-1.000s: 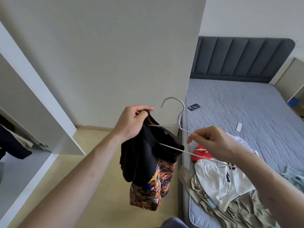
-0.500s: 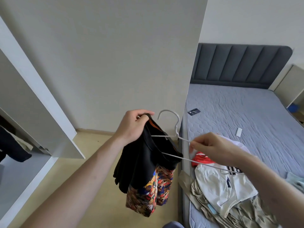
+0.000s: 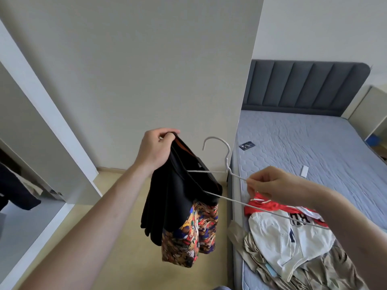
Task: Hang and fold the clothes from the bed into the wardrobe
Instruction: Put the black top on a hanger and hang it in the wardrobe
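My left hand (image 3: 156, 148) grips the collar of a black shirt (image 3: 178, 197) with a bright multicoloured print on its lower part, holding it up beside the bed. My right hand (image 3: 272, 185) pinches a white wire hanger (image 3: 217, 155) by its right shoulder. The hanger's left arm and bottom bar pass into the shirt's neck opening. On the bed (image 3: 314, 147) lie a white jersey with red trim (image 3: 280, 235) and khaki garments (image 3: 314, 271). The open wardrobe (image 3: 21, 185) is at the left, with a dark garment (image 3: 14, 191) hanging inside.
A wall panel (image 3: 146, 70) stands between the wardrobe and the bed. A phone (image 3: 247, 145) and a small white remote (image 3: 304, 171) lie on the grey mattress. A dark padded headboard (image 3: 303, 86) is at the back. The floor (image 3: 125, 237) is pale yellow.
The view has shifted slightly. The hanger has tilted and slid a little further into the shirt's neck. Both hands keep their holds.
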